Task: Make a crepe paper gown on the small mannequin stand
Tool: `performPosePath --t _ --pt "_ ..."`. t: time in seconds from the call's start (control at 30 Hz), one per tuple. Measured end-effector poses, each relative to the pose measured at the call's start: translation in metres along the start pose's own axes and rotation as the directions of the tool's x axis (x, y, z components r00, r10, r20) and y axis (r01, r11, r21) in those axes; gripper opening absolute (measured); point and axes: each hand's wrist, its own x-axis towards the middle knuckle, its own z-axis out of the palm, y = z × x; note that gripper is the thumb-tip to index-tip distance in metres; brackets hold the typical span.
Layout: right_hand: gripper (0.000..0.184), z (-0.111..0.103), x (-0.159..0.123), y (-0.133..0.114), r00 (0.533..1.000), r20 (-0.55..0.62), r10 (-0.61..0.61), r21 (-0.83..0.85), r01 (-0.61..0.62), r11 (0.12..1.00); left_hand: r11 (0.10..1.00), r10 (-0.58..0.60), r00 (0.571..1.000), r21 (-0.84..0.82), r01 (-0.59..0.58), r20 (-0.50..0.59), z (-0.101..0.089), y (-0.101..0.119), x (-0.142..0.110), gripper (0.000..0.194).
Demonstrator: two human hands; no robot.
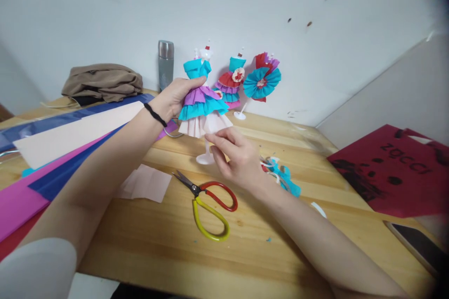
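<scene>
A small white dress form stands tilted slightly on its round base (205, 158), dressed in a tiered crepe paper dress (205, 107) of turquoise, purple and pale pink. My left hand (178, 94) grips it at the waist, thumb across the front. With thumb and forefinger together, my right hand (240, 155) pinches the lower edge of the pale pink bottom ruffle (192, 127). Just below lie scissors (197, 191) with one red and one yellow handle, blades slightly apart. A pale pink paper piece (149, 184) is left of them.
Two more dressed forms, one with a flower (238, 74) and one with a turquoise rosette (262, 82), stand behind. A flask (166, 65), brown cloth (103, 81) and paper sheets (80, 126) are left. Paper scraps (286, 180), a red bag (389, 173) and a phone (417, 245) are right.
</scene>
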Motion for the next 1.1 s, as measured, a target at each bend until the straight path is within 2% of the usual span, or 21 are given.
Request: performPosePath --t 0.1,0.17,0.33,0.4,0.5,0.6,0.73,0.9,1.1 --pt "0.029 0.001 0.001 0.006 0.999 0.011 -0.032 -0.169 0.033 0.985 1.0 -0.017 0.999 0.013 0.018 -0.037 0.0 -0.001 0.0 0.005" --pt "0.03 0.001 0.002 0.009 1.0 0.009 -0.026 -0.181 0.027 0.983 1.0 -0.025 0.999 0.018 0.026 -0.048 0.001 -0.002 -0.001 0.006" --pt "0.039 -0.004 0.004 0.009 0.99 -0.081 0.117 0.032 -0.114 0.993 0.999 -0.034 0.997 0.031 0.036 -0.064 0.003 -0.002 -0.003 0.005" --pt "0.043 -0.006 0.004 0.007 0.982 -0.066 0.175 0.107 -0.168 0.98 0.998 -0.038 0.996 0.047 0.042 -0.077 0.004 -0.001 -0.004 0.008" --pt "0.042 -0.006 0.004 0.006 0.979 -0.041 0.197 0.132 -0.191 0.973 0.996 -0.062 0.994 0.054 0.067 -0.089 0.005 -0.002 -0.003 0.012" --pt "0.035 -0.004 0.002 0.008 0.988 -0.057 0.145 0.083 -0.141 0.987 0.997 -0.064 0.994 0.045 0.068 -0.086 0.003 -0.003 -0.002 0.009" --pt "0.027 0.001 0.001 0.013 0.999 -0.04 0.014 -0.037 -0.016 0.999 0.998 -0.042 0.997 0.037 0.045 -0.058 0.002 -0.004 0.0 0.003" --pt "0.034 0.005 0.0 0.017 0.994 -0.031 -0.107 -0.129 0.102 0.986 0.998 -0.055 0.996 0.021 0.056 -0.064 0.005 -0.003 -0.001 0.004" --pt "0.023 0.005 -0.002 0.017 0.983 0.074 -0.168 -0.283 0.182 0.942 0.998 -0.052 0.996 0.018 0.054 -0.068 0.007 -0.003 -0.002 0.006"
